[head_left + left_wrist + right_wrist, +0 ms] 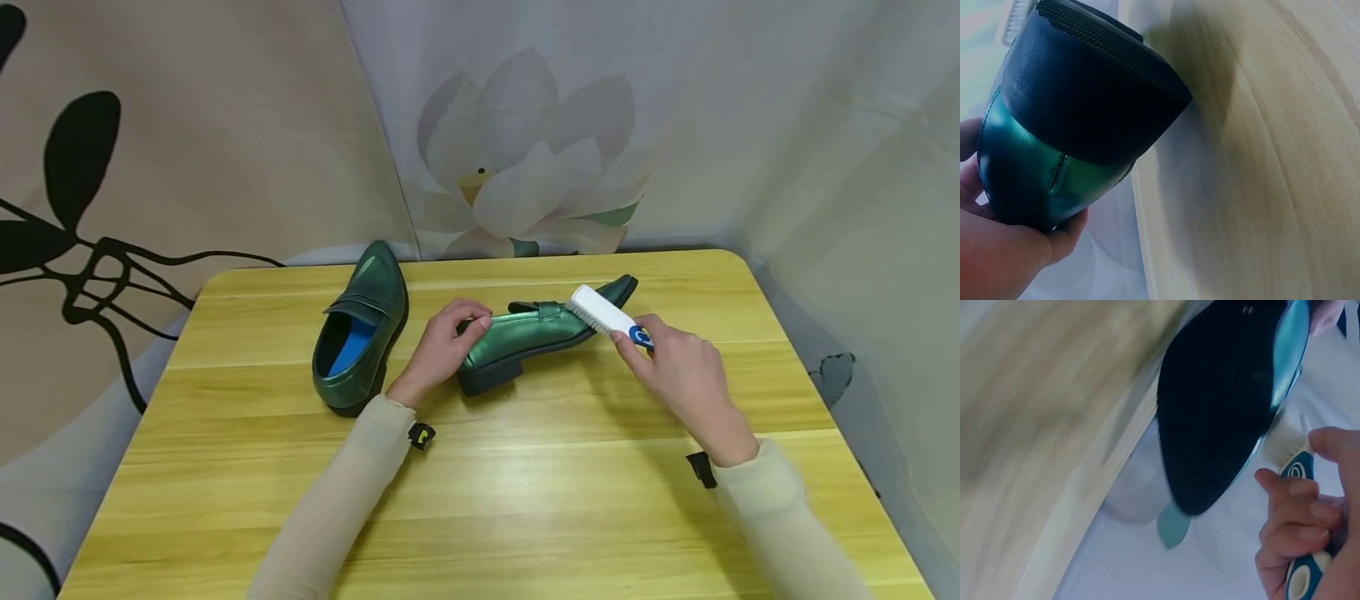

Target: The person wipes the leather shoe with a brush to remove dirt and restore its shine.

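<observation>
My left hand (pixel 444 346) grips a green metallic loafer (pixel 517 337) by its heel end, fingers and thumb around the opening. The shoe is tilted on its side, toe pointing right, its black heel (pixel 1091 87) large in the left wrist view. My right hand (pixel 682 371) holds a white brush by its blue-and-white handle (pixel 1300 575). The bristles of the brush (pixel 603 310) meet the loafer's upper near the strap. In the right wrist view the dark sole (pixel 1222 406) faces the camera, and the brush head is partly hidden behind the shoe.
A second green loafer (pixel 367 333) with a blue insole stands upright left of my left hand, toe towards the back. The wooden table (pixel 525 500) ends at a curtain printed with a pale flower (pixel 525 167) behind it.
</observation>
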A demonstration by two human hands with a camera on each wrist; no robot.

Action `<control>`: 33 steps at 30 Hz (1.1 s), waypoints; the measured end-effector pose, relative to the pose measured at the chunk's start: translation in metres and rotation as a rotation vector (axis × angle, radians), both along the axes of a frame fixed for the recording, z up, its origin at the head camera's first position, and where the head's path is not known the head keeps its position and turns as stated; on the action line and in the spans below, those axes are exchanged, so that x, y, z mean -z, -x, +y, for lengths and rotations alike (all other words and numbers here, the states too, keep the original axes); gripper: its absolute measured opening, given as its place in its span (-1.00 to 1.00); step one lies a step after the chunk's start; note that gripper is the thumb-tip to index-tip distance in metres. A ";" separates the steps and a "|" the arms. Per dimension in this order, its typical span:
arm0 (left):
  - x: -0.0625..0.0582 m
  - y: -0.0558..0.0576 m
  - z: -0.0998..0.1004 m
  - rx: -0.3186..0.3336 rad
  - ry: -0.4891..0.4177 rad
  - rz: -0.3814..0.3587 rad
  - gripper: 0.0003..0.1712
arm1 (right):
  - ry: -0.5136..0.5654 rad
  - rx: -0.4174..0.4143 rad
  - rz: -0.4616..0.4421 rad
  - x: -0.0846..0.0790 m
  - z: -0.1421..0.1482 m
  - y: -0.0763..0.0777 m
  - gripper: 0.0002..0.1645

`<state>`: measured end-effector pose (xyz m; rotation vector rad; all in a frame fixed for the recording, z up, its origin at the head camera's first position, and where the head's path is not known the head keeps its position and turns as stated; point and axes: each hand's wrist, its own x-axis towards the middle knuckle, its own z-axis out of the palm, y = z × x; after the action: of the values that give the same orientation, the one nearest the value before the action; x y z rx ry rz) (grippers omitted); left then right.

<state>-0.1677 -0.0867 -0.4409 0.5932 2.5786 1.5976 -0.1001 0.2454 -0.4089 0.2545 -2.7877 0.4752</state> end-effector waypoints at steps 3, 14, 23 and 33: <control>-0.001 -0.001 0.001 0.000 0.000 0.005 -0.72 | -0.001 -0.048 0.013 0.002 -0.007 -0.005 -0.48; -0.004 -0.005 0.002 0.005 0.021 0.014 -0.72 | -0.112 0.048 0.053 -0.011 0.027 0.026 -0.46; -0.004 -0.008 0.007 0.012 0.053 0.018 -0.72 | -0.253 0.096 0.008 -0.029 0.050 0.059 -0.49; -0.007 -0.009 0.005 -0.001 0.065 0.018 -0.71 | -0.277 -0.003 -0.030 -0.043 0.026 0.038 -0.56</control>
<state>-0.1587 -0.0812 -0.4340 0.6045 2.6330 1.5088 -0.1382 0.2718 -0.3654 0.3141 -2.8782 0.0919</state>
